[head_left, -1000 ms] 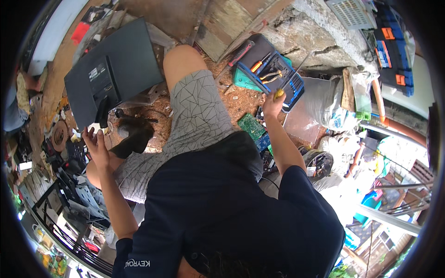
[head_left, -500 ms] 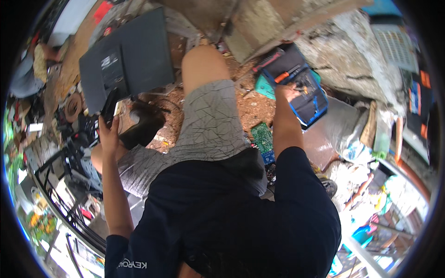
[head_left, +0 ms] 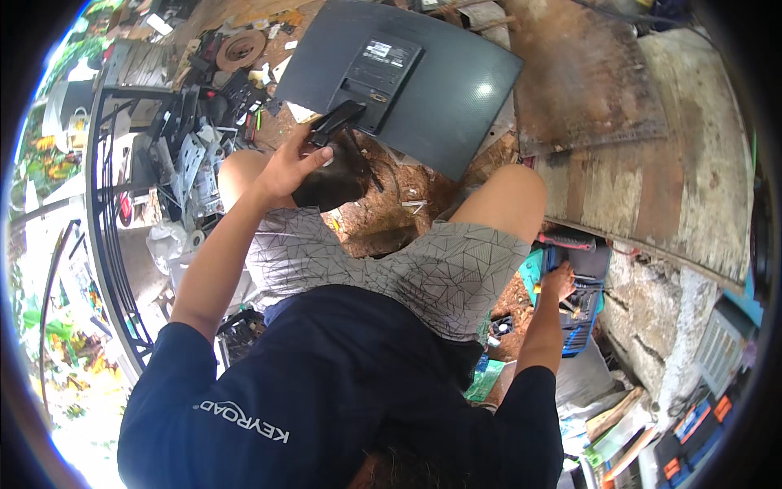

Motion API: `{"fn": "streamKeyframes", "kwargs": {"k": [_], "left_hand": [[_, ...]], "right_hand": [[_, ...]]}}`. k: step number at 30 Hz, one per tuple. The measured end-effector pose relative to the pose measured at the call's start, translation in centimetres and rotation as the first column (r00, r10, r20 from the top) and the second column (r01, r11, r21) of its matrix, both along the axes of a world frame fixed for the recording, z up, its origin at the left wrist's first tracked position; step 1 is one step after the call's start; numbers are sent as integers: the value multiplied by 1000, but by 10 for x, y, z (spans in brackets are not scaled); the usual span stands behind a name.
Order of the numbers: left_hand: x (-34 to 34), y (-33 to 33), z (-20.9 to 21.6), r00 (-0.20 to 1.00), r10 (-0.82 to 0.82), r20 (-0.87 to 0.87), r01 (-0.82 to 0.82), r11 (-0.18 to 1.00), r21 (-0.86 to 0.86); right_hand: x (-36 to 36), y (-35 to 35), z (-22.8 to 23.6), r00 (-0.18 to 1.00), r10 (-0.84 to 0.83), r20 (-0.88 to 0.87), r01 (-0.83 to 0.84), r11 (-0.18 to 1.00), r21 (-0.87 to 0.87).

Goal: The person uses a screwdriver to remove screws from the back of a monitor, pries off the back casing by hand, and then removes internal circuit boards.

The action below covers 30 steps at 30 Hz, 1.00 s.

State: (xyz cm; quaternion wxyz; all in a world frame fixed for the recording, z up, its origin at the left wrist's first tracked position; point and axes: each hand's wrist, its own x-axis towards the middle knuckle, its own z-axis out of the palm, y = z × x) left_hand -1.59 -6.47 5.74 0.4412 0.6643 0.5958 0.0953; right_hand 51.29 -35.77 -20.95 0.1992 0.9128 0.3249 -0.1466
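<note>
A large dark flat monitor lies back side up in front of my knees. My left hand is closed around the black stand neck at the monitor's lower edge. Low on the right, an open dark tool case with blue edging rests on a teal piece. Over it my right hand has its fingers curled around a screwdriver with an orange handle, partly hidden by the hand. Several small tools sit in the case, and a red-handled tool lies at its far edge.
Wooden boards and a rough concrete block flank the right. A black metal rack stands at left beside a heap of electronic scrap. A brown ring lies beyond it.
My view has turned left, so the monitor sits nearer the middle and the tool case lower right. The left hand still grips the stand; the right fingers now curl at the screwdriver.
</note>
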Motion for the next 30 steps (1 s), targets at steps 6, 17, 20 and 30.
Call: {"fn": "streamKeyframes", "kwargs": {"k": [6, 17, 20, 30], "left_hand": [[-17, 14, 9, 911, 146, 385, -76, 979, -189], [-80, 129, -43, 828, 269, -492, -13, 886, 463], [-94, 156, -58, 844, 241, -480, -80, 940, 332], [-105, 197, -81, 935, 84, -344, -25, 985, 170]], "right_hand": [[23, -13, -14, 981, 160, -111, -157, 987, 31], [5, -13, 172, 998, 52, 19, -51, 745, 665], [-26, 14, 273, 987, 92, 131, -158, 688, 708], [-209, 251, 410, 582, 808, -92, -540, 468, 699]]}}
